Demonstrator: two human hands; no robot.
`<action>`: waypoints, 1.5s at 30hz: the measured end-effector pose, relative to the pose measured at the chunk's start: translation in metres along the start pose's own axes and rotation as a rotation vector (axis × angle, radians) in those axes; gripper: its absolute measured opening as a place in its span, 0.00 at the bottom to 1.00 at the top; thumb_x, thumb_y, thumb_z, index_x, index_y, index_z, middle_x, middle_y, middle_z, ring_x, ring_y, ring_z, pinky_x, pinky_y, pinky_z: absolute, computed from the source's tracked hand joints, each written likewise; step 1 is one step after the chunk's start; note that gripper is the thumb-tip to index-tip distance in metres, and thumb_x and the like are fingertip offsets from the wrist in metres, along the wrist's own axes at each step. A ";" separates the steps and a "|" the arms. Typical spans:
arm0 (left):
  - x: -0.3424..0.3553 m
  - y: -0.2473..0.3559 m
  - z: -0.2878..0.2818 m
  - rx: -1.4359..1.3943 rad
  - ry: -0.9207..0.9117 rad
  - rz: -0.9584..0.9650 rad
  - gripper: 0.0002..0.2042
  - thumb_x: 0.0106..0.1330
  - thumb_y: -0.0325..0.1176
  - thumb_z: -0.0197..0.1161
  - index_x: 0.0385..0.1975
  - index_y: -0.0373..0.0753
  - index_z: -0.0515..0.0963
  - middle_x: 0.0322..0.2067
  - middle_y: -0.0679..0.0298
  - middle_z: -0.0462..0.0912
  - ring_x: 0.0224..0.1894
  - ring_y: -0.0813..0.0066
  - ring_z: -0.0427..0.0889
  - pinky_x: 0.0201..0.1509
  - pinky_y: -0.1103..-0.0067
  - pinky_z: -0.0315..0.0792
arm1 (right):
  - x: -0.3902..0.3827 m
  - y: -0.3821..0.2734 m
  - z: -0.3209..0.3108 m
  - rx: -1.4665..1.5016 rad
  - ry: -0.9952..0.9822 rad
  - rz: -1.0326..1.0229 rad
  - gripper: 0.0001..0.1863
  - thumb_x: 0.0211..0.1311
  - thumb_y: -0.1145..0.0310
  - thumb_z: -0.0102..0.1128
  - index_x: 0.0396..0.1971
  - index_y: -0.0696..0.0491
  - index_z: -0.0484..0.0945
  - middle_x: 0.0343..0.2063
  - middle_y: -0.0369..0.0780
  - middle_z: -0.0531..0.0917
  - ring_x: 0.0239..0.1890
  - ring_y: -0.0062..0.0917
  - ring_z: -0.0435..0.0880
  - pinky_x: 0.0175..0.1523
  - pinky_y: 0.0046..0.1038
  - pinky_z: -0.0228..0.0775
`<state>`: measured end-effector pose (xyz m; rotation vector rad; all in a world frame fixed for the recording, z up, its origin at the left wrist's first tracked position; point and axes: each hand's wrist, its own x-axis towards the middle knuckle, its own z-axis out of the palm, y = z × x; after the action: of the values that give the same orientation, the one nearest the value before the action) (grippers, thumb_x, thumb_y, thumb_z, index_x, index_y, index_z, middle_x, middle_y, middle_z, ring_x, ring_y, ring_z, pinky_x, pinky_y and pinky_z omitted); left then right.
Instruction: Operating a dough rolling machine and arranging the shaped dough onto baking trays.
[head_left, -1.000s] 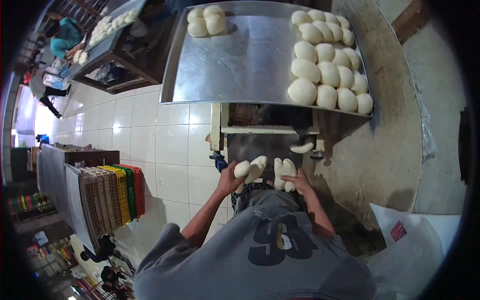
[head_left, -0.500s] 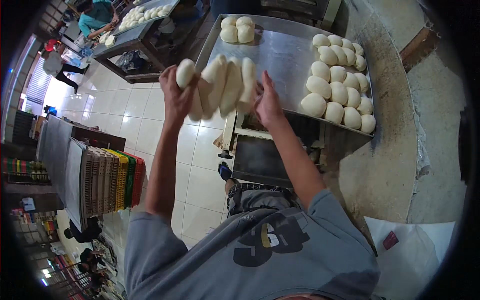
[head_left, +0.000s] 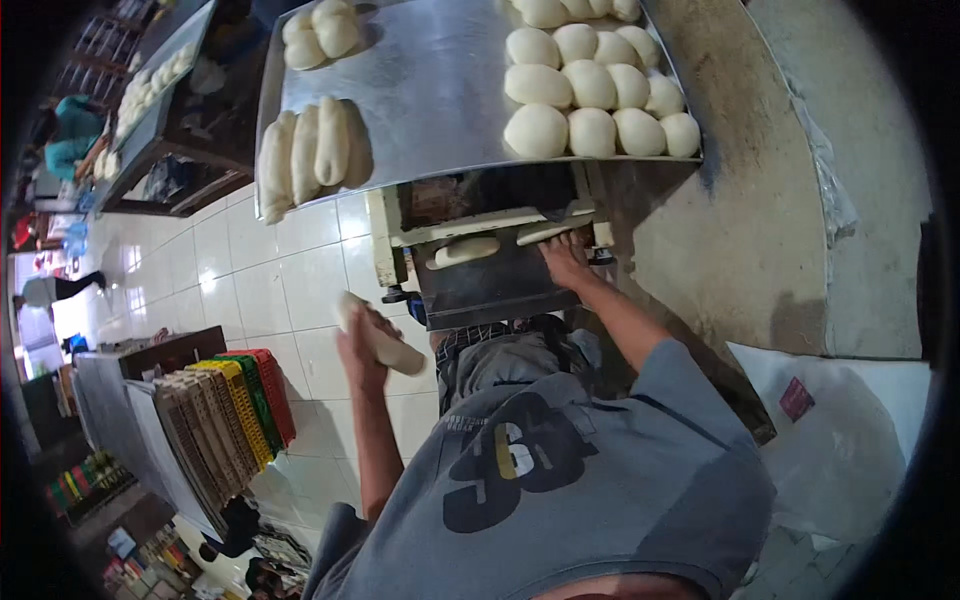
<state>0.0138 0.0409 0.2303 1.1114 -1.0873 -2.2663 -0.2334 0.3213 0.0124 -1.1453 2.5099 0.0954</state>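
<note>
My left hand (head_left: 362, 350) is closed around a pale dough roll (head_left: 392, 345), held above the floor to the left of the machine. My right hand (head_left: 568, 260) has its fingers on the right end of a second dough roll (head_left: 538, 233), which lies at the back of the machine's dark plate (head_left: 500, 285). Left of it on that plate rests another dough roll (head_left: 467, 251). Several long dough rolls (head_left: 305, 150) lie side by side at the near left corner of the metal tray (head_left: 430, 95). Rounded dough balls (head_left: 590, 95) fill the tray's right side.
A small cluster of dough balls (head_left: 322, 35) sits at the tray's far left. Stacked plastic crates (head_left: 225, 410) stand on the tiled floor at left. Beyond is a table with dough (head_left: 155, 85) and a person in teal (head_left: 72, 135). White sheeting (head_left: 835, 430) lies at right.
The long rolls that both hands carried now lie on the tray. Both hands have come down and nearer; the left holds one roll, the right touches another on the machine. The view has shifted.
</note>
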 end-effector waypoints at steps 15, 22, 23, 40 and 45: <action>0.063 -0.128 0.047 1.195 -0.360 0.235 0.17 0.51 0.33 0.66 0.40 0.36 0.71 0.31 0.53 0.79 0.33 0.58 0.80 0.35 0.68 0.74 | -0.052 0.031 -0.069 1.268 0.142 0.099 0.18 0.51 0.71 0.58 0.45 0.53 0.75 0.37 0.40 0.77 0.45 0.31 0.76 0.49 0.33 0.69; 0.139 -0.238 0.011 1.756 -0.600 0.686 0.20 0.54 0.30 0.59 0.49 0.42 0.68 0.45 0.52 0.76 0.46 0.50 0.77 0.46 0.65 0.72 | -0.093 -0.034 -0.075 2.743 0.250 0.462 0.24 0.56 0.62 0.59 0.54 0.48 0.67 0.36 0.39 0.76 0.43 0.28 0.76 0.50 0.35 0.70; 0.143 -0.247 -0.001 1.808 -0.549 0.998 0.20 0.55 0.29 0.57 0.51 0.42 0.67 0.47 0.53 0.75 0.48 0.51 0.75 0.48 0.64 0.71 | -0.088 -0.041 -0.074 2.891 0.246 0.483 0.25 0.56 0.62 0.60 0.54 0.47 0.67 0.35 0.39 0.76 0.41 0.28 0.77 0.49 0.35 0.70; -0.011 -0.091 -0.023 0.927 -0.064 0.160 0.20 0.53 0.30 0.69 0.45 0.38 0.73 0.36 0.59 0.79 0.39 0.72 0.77 0.44 0.75 0.72 | 0.008 0.009 0.033 0.008 0.078 0.197 0.14 0.57 0.68 0.55 0.44 0.47 0.74 0.36 0.40 0.76 0.43 0.40 0.74 0.47 0.48 0.65; -0.020 -0.078 -0.028 0.889 -0.040 0.145 0.19 0.53 0.30 0.68 0.45 0.37 0.73 0.37 0.59 0.78 0.39 0.71 0.77 0.44 0.75 0.72 | -0.027 -0.017 -0.034 0.371 0.498 0.180 0.16 0.51 0.73 0.60 0.42 0.50 0.73 0.35 0.40 0.77 0.44 0.43 0.74 0.49 0.45 0.66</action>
<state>0.0480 0.0886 0.1686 1.2087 -2.2113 -1.6870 -0.2153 0.3218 0.0558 -0.8650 2.8787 -0.6570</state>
